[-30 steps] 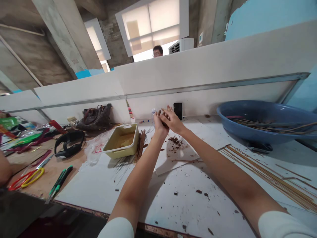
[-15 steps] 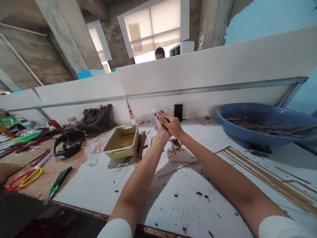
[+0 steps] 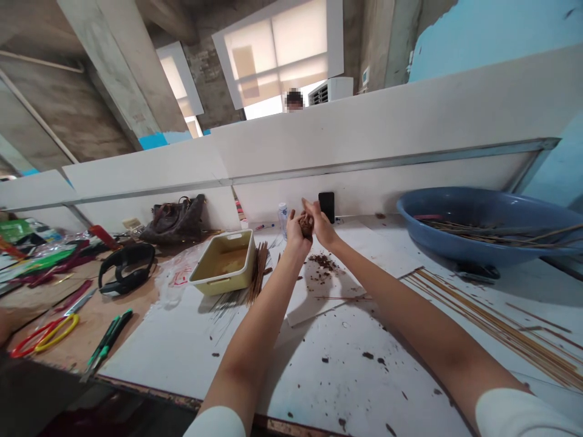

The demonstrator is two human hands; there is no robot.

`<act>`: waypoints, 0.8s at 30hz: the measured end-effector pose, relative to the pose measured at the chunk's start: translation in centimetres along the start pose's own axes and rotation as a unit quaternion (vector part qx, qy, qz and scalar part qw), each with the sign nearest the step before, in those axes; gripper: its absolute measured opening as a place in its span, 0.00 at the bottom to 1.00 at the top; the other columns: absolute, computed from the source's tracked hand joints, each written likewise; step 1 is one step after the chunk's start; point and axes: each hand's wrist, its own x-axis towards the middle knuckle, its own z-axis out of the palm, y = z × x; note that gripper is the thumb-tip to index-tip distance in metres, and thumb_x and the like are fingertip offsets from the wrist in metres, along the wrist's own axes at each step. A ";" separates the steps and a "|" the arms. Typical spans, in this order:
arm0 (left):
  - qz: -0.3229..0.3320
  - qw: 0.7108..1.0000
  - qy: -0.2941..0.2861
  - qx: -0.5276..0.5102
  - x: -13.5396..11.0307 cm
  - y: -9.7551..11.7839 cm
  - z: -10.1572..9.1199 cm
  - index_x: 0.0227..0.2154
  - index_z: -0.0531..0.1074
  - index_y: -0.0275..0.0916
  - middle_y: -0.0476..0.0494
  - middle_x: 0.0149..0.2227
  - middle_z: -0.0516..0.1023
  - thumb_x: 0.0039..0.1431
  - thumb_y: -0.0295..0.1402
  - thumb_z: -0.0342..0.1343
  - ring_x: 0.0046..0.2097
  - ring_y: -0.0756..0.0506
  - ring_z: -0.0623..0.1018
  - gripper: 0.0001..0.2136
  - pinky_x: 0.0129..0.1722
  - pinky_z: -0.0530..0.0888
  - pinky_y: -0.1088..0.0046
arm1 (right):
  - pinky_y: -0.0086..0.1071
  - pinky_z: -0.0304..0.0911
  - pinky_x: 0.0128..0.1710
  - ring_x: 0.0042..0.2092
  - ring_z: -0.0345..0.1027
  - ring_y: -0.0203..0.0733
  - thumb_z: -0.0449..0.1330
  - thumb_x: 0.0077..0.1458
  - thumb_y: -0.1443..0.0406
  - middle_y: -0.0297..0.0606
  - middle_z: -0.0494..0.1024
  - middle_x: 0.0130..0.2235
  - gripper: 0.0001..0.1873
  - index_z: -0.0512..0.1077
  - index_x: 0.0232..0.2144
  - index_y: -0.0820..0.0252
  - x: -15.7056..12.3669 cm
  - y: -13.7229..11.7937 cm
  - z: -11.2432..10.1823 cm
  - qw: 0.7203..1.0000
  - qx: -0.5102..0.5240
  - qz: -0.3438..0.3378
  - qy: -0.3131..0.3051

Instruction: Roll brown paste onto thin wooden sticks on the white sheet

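A dark brown, crumbly lump [image 3: 306, 226] rests in the cupped palm of my left hand [image 3: 297, 235], its thumb and fingers curled around it. My right hand [image 3: 324, 228] is just to the right, fingers stretched forward, close against the lump; whether it touches is hard to tell. Below both hands, brown crumbs [image 3: 322, 262] lie scattered on a white board [image 3: 303, 309]. Behind my left hand stands a small clear bottle with a white cap [image 3: 283, 212]. A black phone [image 3: 327, 206] leans on the partition behind my right hand.
To the left are a yellow-green tub of liquid [image 3: 199, 274], thin brown sticks [image 3: 259, 273], a green-handled cutter [image 3: 109, 340], scissors [image 3: 57, 332] and a dark bag [image 3: 175, 221]. On the right sit a blue basin [image 3: 450, 249] and long sticks [image 3: 492, 318]. A person's head shows above the partition.
My hands were pressed together, palm over palm. Now they have parted slightly, and the brown lump shows in my left palm.
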 end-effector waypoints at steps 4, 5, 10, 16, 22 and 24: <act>0.027 0.999 -0.010 0.034 -1.3 -0.4 0.6 0.65 0.69 0.47 0.41 0.59 0.83 0.50 0.12 0.58 0.45 0.50 0.85 0.39 0.42 0.79 0.80 | 0.47 0.60 0.75 0.72 0.70 0.53 0.50 0.67 0.29 0.47 0.85 0.62 0.42 0.85 0.47 0.54 1.2 -0.7 -0.4 0.985 0.108 0.055 0.120; 0.041 0.998 -0.024 0.051 -1.8 -0.7 0.9 0.65 0.70 0.47 0.41 0.61 0.82 0.48 0.11 0.58 0.48 0.49 0.85 0.40 0.44 0.79 0.79 | 0.48 0.63 0.74 0.70 0.72 0.53 0.50 0.68 0.30 0.47 0.87 0.59 0.40 0.85 0.44 0.55 1.3 -1.0 -0.4 0.982 0.120 0.068 0.126; 0.095 0.987 -0.029 0.128 -3.9 -2.0 2.2 0.68 0.72 0.49 0.44 0.66 0.80 0.54 0.17 0.59 0.63 0.44 0.82 0.38 0.59 0.79 0.71 | 0.49 0.68 0.70 0.65 0.77 0.54 0.56 0.65 0.32 0.49 0.89 0.49 0.36 0.83 0.39 0.56 0.4 -2.4 0.3 0.980 0.134 0.109 0.098; 0.175 0.965 -0.041 0.188 -5.8 -1.4 3.1 0.75 0.66 0.51 0.48 0.73 0.73 0.63 0.22 0.54 0.74 0.45 0.72 0.37 0.73 0.69 0.67 | 0.52 0.65 0.72 0.67 0.75 0.56 0.55 0.65 0.29 0.48 0.86 0.58 0.40 0.85 0.47 0.54 -1.2 -5.4 1.0 0.991 0.131 0.032 0.021; 0.184 0.961 -0.112 0.172 -8.1 -0.5 4.2 0.76 0.65 0.55 0.56 0.80 0.62 0.66 0.24 0.54 0.80 0.45 0.61 0.37 0.78 0.61 0.65 | 0.51 0.59 0.76 0.73 0.68 0.55 0.54 0.68 0.31 0.45 0.81 0.66 0.39 0.82 0.58 0.50 -2.3 -9.5 0.9 0.997 0.076 -0.030 0.018; 0.184 0.961 -0.124 0.163 -8.9 -0.1 4.6 0.76 0.65 0.56 0.57 0.79 0.63 0.66 0.24 0.54 0.81 0.45 0.59 0.36 0.79 0.60 0.64 | 0.50 0.57 0.77 0.73 0.68 0.55 0.55 0.69 0.32 0.46 0.80 0.67 0.38 0.82 0.60 0.51 -2.5 -10.4 1.0 0.997 0.050 -0.052 0.021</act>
